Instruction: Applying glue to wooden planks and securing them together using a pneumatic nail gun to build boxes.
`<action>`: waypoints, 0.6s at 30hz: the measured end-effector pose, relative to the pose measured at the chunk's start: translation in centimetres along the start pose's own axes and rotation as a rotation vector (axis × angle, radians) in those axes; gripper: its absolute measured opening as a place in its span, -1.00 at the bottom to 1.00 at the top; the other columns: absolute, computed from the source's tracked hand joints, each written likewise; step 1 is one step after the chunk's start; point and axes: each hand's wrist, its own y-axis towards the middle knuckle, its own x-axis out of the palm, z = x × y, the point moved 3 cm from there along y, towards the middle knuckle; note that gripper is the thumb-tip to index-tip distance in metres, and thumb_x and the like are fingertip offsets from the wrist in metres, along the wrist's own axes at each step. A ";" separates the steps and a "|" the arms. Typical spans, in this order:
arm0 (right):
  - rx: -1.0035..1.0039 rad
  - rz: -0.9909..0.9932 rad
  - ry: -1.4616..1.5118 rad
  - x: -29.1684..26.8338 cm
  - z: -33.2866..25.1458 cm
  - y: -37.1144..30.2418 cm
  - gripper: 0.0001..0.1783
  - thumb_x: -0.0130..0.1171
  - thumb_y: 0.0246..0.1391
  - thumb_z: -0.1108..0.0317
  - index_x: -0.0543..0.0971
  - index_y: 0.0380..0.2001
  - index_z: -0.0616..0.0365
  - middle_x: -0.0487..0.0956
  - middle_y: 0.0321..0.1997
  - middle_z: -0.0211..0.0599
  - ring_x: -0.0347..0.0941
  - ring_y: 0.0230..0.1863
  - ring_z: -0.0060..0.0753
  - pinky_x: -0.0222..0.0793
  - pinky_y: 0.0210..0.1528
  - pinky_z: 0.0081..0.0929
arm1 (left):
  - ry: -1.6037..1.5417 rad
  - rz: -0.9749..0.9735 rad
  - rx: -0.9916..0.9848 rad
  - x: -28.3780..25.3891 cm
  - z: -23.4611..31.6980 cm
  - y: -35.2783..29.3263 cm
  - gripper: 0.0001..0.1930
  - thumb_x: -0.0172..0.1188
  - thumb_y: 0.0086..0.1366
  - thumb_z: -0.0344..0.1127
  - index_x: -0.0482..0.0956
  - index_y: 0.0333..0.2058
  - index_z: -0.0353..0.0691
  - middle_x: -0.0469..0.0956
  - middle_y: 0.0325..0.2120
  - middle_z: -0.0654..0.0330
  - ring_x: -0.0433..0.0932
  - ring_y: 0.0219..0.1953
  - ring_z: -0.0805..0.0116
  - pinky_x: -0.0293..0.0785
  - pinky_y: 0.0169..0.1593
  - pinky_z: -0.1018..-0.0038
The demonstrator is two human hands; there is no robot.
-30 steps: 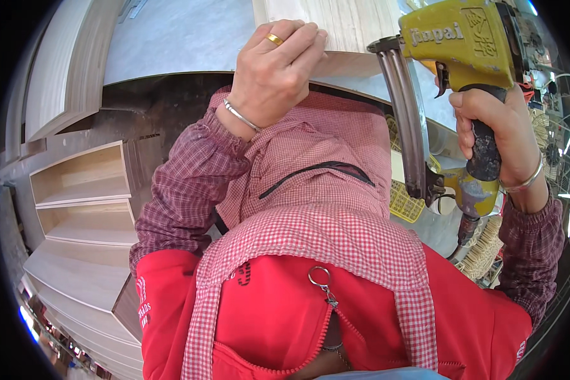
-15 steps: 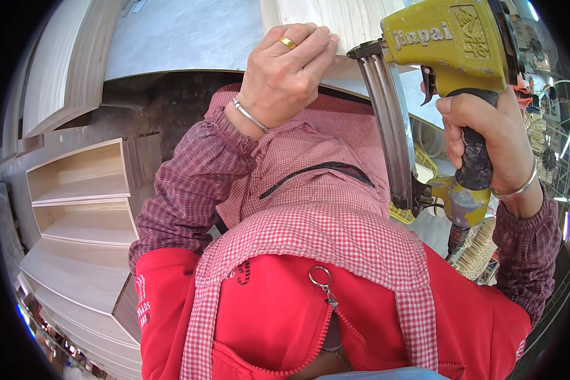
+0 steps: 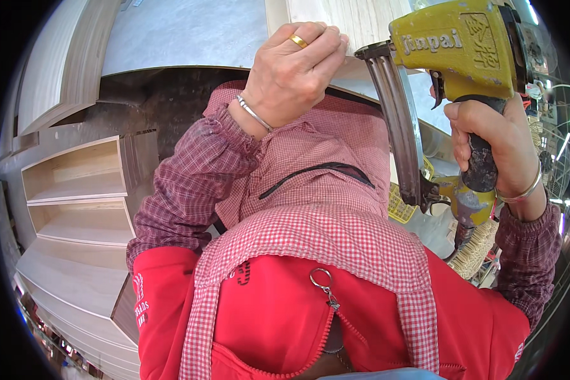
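Two hands in the head view. Right hand [image 3: 497, 136] wrapped round the grip of the nail gun [image 3: 453, 50]; trigger finger mostly hidden. Gun sits up and left of that hand, by the tabletop's [image 3: 183, 38] near edge. Its head lies roughly left-right, nose pointing left; magazine [image 3: 396, 123] slants from the nose back toward the body. Left hand [image 3: 296, 73] half curled over the panel's [image 3: 354, 22] near edge, fingertips tucked under; can't tell if it grips anything. Panel is on the tabletop, along the near edge, grain running away from the body; far end cut off, so long axis unclear. Nose just beside the left fingers, which are nearer it than the right hand; nose-panel contact can't be told.
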 end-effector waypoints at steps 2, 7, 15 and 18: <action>0.006 0.007 -0.030 0.2 -0.2 -0.2 -0.69 0.11 -0.03 0.34 0.46 -0.78 0.24 0.37 -0.82 -0.42 0.18 -0.80 -0.64 0.12 -0.66 -0.75 | -0.002 0.002 0.008 -0.2 0.0 -0.1 -0.72 0.32 -0.01 -0.39 0.64 -0.25 -0.15 0.57 -0.18 0.35 0.52 -0.17 0.46 0.41 -0.14 0.53; 0.027 0.019 -0.109 0.6 -0.5 -0.5 -0.70 0.11 -0.04 0.35 0.46 -0.76 0.25 0.38 -0.81 -0.41 0.17 -0.80 -0.63 0.11 -0.67 -0.74 | -0.041 0.010 -0.011 -1.1 -1.1 -0.7 -0.70 0.32 0.00 -0.36 0.63 -0.21 -0.11 0.57 -0.16 0.36 0.51 -0.16 0.45 0.41 -0.11 0.54; 0.046 0.047 -0.051 0.7 0.2 -0.8 -0.86 0.07 -0.06 0.44 0.46 -0.59 0.30 0.36 -0.79 -0.38 0.15 -0.81 -0.60 0.11 -0.72 -0.70 | -0.369 0.330 0.163 -0.7 -5.5 -3.3 -0.65 0.12 0.19 -0.25 0.52 -0.05 -0.23 0.48 0.01 0.14 0.43 -0.01 0.15 0.31 0.06 0.34; 0.037 0.098 -0.028 0.7 0.4 -0.7 -0.90 0.04 -0.06 0.49 0.46 -0.48 0.33 0.34 -0.79 -0.37 0.13 -0.83 -0.59 0.10 -0.76 -0.68 | -0.327 0.188 0.073 -1.6 -5.1 -3.0 -0.65 0.14 0.18 -0.26 0.53 -0.05 -0.21 0.49 0.01 0.17 0.45 -0.02 0.18 0.32 0.05 0.37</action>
